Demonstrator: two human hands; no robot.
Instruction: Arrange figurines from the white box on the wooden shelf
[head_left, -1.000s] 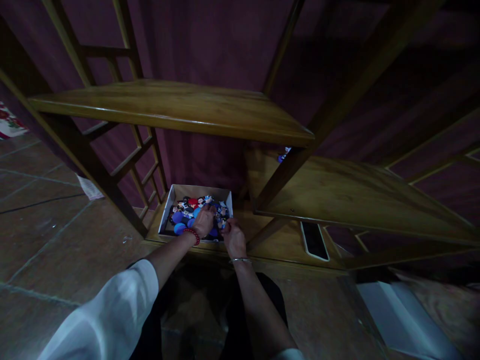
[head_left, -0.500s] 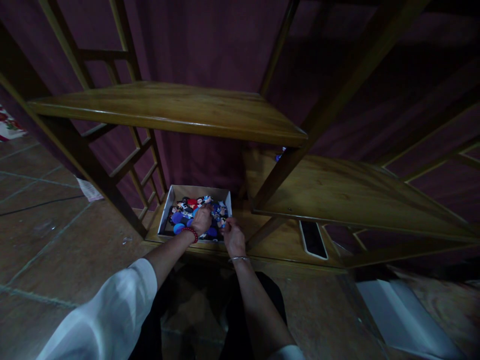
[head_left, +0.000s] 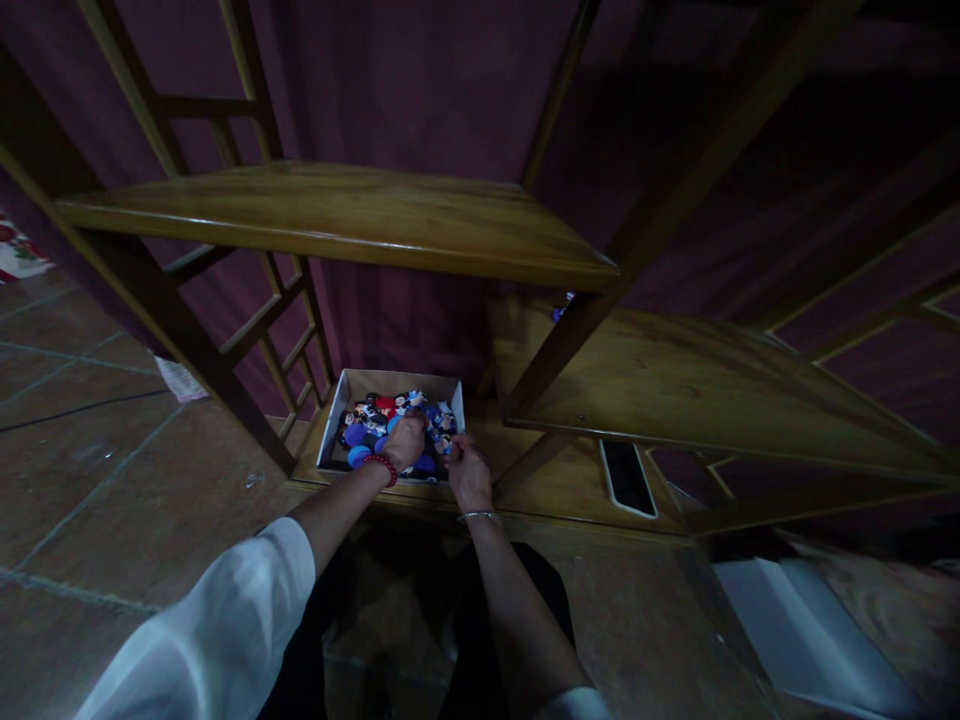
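An open cardboard box [head_left: 325, 428] stands on the low shelf and holds several small colourful figures [head_left: 385, 404], with blue, purple, red and black parts. My left hand [head_left: 405, 443], with a red beaded bracelet at the wrist, reaches into the box over the figures. Its fingers look curled, and what they grip is hidden. Beside it, my right hand [head_left: 470, 476], with a thin silver bangle, is at the box's right front corner. Thumb and fingers are pinched together there; anything between them is too small and dark to name.
A phone [head_left: 628, 478] with a white edge lies on the low shelf to the right. Wooden shelf boards [head_left: 337, 215] and slanting posts frame the space above my hands. A small blue-and-white thing [head_left: 560, 312] shows behind a post. A pale flat sheet [head_left: 810, 630] is at lower right.
My hands stay almost in place over the box. The fingers of my right hand have shifted slightly, and the view has moved a little.
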